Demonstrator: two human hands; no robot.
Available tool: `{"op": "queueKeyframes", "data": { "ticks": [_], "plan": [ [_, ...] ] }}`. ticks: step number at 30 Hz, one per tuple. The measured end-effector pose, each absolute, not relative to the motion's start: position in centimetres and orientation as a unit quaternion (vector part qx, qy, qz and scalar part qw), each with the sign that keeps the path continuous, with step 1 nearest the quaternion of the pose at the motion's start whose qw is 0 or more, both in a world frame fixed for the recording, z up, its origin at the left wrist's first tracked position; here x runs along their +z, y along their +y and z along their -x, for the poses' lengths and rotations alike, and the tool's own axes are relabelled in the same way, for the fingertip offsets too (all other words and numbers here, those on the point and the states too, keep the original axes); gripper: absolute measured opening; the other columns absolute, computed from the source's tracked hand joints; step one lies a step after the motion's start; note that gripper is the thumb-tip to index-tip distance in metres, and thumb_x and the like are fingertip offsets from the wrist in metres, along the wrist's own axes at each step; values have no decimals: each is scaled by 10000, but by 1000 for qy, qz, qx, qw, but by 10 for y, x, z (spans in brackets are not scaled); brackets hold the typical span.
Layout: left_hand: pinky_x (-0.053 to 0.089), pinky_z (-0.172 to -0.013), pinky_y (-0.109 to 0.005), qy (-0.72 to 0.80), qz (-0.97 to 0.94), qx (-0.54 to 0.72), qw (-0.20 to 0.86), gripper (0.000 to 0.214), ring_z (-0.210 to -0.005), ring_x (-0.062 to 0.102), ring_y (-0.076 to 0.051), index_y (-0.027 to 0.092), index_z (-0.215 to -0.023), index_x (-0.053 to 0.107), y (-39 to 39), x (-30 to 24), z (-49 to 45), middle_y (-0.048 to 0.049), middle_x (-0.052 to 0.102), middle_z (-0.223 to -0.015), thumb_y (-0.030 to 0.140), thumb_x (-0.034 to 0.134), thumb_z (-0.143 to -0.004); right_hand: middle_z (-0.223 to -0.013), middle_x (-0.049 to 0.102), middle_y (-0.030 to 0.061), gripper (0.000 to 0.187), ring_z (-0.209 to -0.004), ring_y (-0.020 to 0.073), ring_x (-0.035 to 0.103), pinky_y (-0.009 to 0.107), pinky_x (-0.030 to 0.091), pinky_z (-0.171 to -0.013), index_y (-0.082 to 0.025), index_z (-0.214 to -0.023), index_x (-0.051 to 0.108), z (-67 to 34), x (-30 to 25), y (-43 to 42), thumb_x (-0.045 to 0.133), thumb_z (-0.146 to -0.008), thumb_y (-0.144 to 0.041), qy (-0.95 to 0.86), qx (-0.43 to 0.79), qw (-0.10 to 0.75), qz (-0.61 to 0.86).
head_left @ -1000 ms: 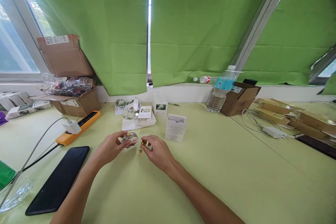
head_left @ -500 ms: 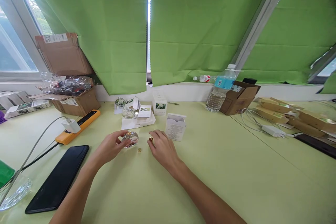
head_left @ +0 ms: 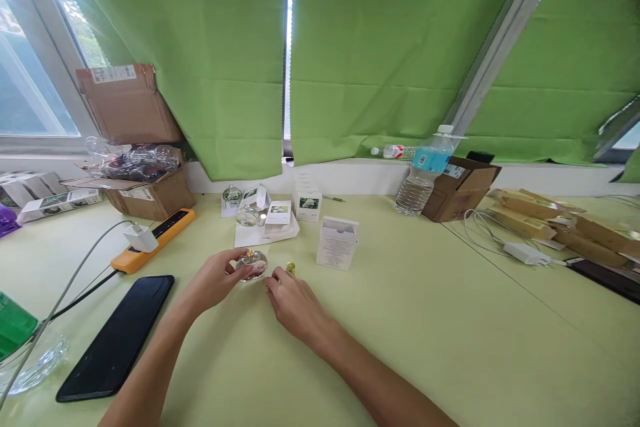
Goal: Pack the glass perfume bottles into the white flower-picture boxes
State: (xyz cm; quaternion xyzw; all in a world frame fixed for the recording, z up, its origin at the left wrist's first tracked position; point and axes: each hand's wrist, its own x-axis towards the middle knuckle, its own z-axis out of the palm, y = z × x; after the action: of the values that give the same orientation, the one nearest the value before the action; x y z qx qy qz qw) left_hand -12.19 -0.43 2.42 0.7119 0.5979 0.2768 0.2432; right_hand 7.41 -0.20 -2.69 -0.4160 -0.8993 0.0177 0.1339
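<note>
My left hand [head_left: 220,280] is closed around the side of a round clear glass perfume bottle [head_left: 256,265], which stands on the table with a gold spray neck on top. My right hand [head_left: 295,303] is just right of the bottle, low over the table. Its thumb and fingertips pinch together where a small gold collar lay; the fingers hide nearly all of that piece. Behind these fingers a gold cap [head_left: 291,268] rests on the table. An upright white carton [head_left: 338,244] with an open top stands behind and right of the cap.
Further back are white boxes [head_left: 308,205] and another glass bottle [head_left: 247,216] on white card. A black phone [head_left: 116,337] and orange power strip [head_left: 175,232] lie left. A water bottle [head_left: 419,180] and cardboard box [head_left: 460,188] stand at the back right.
My right hand has let go of the gold cap, leaving it on the table, and moved left to the small gold collar. My left hand stays on the bottle.
</note>
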Motion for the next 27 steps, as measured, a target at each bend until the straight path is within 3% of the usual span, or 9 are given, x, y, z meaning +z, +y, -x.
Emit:
{"op": "queueKeyframes", "data": {
  "ticks": [13,18,27],
  "plan": [
    [346,-505,-221,572,-730,275,252,411,-567,530,-152,203,-1031,633,-7,26,118,3,622,-688,517,432,-858,-942,595,71,215,-857,187,570,286,436,-700,-171,-972,591,-76,-27,3,383,-940,-125,-887,58,183,420],
    [272,-469,-210,547,-744,286,256,379,-517,428,-117,193,-855,625,-10,30,112,23,521,-634,516,426,-861,-925,616,62,217,-827,165,592,275,454,-729,-174,-981,605,-82,-13,3,391,-949,-153,-851,125,273,430],
    [257,-459,-200,522,-744,289,300,327,-502,385,-98,190,-854,613,-14,32,100,37,476,-618,483,468,-856,-922,632,39,187,-773,140,593,264,492,-712,-192,-1014,618,-89,0,6,479,-892,-166,-793,182,423,398]
  ]
}}
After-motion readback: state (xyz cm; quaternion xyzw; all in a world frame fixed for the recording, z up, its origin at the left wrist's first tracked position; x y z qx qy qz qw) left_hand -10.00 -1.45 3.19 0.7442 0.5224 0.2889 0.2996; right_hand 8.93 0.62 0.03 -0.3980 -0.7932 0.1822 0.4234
